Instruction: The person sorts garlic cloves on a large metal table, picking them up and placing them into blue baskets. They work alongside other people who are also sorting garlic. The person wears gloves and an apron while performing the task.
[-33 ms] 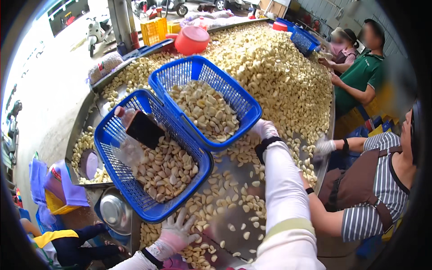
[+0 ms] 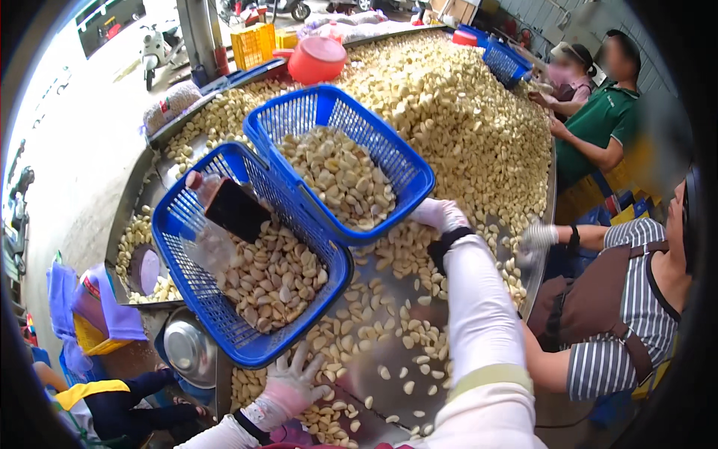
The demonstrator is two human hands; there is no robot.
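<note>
Two blue plastic baskets stand on the metal table. The near-left basket holds garlic cloves, a dark flat object and a clear plastic bottle. In the second basket, up and to the right against the first, lie more cloves. My right hand, in a pale glove, is at that basket's right corner, fingers bent against it and partly hidden by the rim. My left hand, also gloved, spreads its fingers over loose cloves just below the near-left basket.
A big heap of peeled garlic covers the table's far side. A red basin stands beyond the baskets. A co-worker in a striped shirt is close on my right; another in green stands farther back. A metal bowl is at lower left.
My right forearm has swung slightly to the right, its hand still at the basket's corner. The whole view has shifted a little. My left hand stays in nearly the same place.
</note>
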